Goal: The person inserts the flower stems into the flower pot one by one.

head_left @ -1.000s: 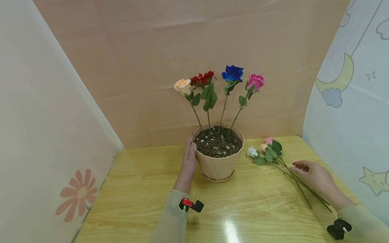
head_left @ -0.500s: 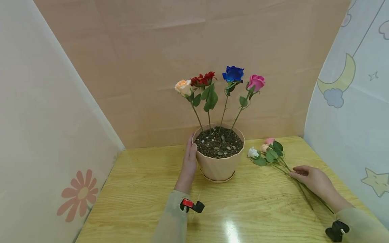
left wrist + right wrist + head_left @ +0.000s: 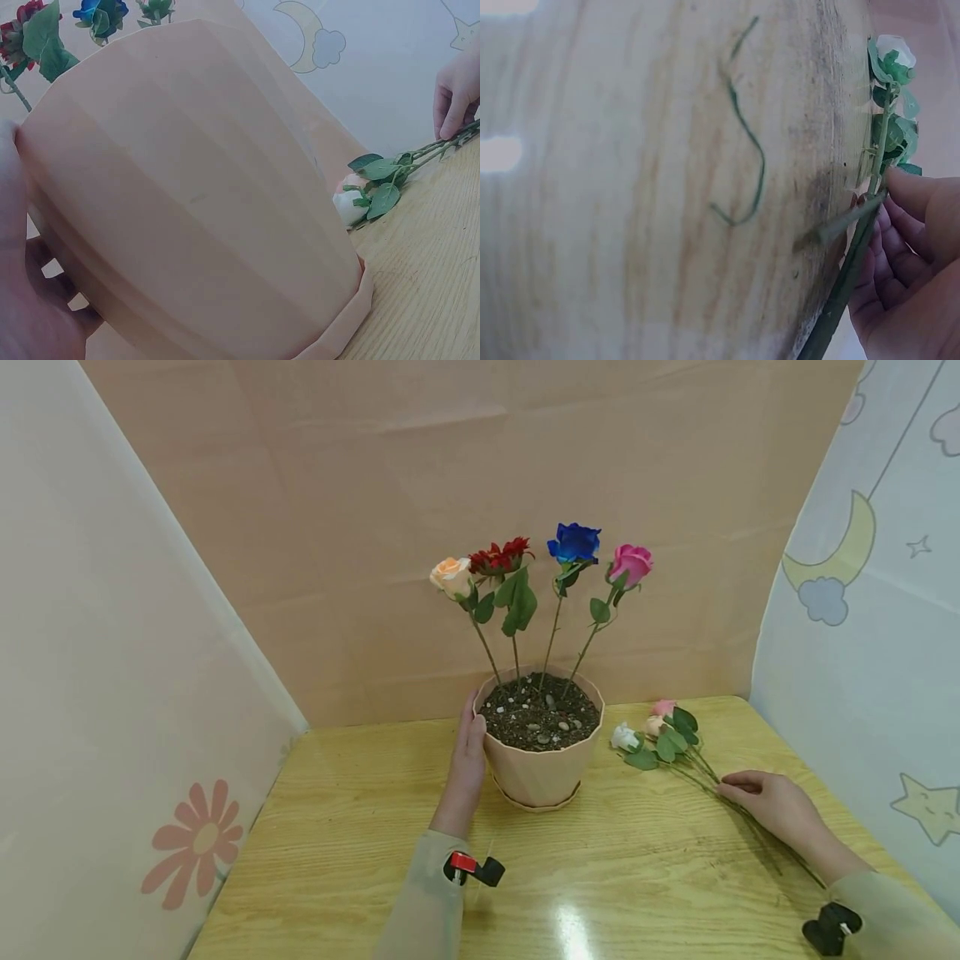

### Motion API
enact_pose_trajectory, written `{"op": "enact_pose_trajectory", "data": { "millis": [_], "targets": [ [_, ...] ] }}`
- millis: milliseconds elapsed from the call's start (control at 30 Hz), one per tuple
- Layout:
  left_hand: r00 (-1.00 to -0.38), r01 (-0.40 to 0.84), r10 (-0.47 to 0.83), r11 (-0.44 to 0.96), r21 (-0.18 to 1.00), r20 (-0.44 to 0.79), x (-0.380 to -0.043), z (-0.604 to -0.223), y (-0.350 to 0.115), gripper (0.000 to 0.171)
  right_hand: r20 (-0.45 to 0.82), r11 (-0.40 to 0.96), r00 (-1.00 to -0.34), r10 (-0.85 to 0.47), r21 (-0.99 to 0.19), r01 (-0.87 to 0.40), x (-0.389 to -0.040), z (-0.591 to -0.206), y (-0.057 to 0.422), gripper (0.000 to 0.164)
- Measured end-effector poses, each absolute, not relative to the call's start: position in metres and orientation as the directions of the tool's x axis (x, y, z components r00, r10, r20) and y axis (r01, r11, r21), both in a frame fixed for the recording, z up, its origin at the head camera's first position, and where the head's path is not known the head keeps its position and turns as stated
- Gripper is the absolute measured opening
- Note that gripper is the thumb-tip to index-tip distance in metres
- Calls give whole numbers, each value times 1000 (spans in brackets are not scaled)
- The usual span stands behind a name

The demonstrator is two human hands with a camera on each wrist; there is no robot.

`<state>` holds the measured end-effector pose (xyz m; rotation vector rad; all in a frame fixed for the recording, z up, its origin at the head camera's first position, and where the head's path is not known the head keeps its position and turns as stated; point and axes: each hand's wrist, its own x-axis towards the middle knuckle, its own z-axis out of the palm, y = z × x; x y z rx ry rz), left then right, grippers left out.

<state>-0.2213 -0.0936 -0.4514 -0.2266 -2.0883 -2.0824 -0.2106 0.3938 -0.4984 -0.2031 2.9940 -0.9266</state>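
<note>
A peach flowerpot (image 3: 536, 772) of dark soil and pebbles stands on the table, with a peach rose (image 3: 452, 578), a red flower (image 3: 501, 557), a blue rose (image 3: 575, 543) and a magenta rose (image 3: 632, 565) upright in it. My left hand (image 3: 468, 760) holds the pot's left side, thumb near the rim and fingers round the wall. To the right lie a white rose (image 3: 624, 737), a pale peach rose (image 3: 654, 725) and a pink rose (image 3: 663, 707), stems together. My right hand (image 3: 776, 810) pinches a stem (image 3: 847, 219) between thumb and fingers; which rose it belongs to, I cannot tell.
The wooden table (image 3: 360, 827) ends at a peach backdrop (image 3: 375, 568) behind the pot. Patterned cloth walls stand left and right. On the tabletop, a thin green curved strand (image 3: 759, 161) shows in the right wrist view.
My right hand has lowered slightly onto the stems, its fingertips closing on one. One stem's lower end has shifted a little to the right. The left hand and pot have stayed put.
</note>
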Motion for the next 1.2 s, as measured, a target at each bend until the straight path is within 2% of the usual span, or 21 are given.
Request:
{"op": "enact_pose_trajectory", "data": {
  "millis": [800, 1100, 1200],
  "targets": [
    [-975, 220, -26, 15, 975, 220, -219, -450, -93, 54, 89, 837, -987, -134, -523, -161, -211, -495, 396, 31],
    [-975, 220, -25, 13, 975, 220, -220, -452, -94, 53, 77, 831, -992, -96, -542, -123, -208, -482, 394, 38],
    [-974, 225, -25, 9, 974, 225, -220, -452, -94, 54, 119, 821, -989, -87, -553, -139, -206, -478, 391, 39]
  ]
}}
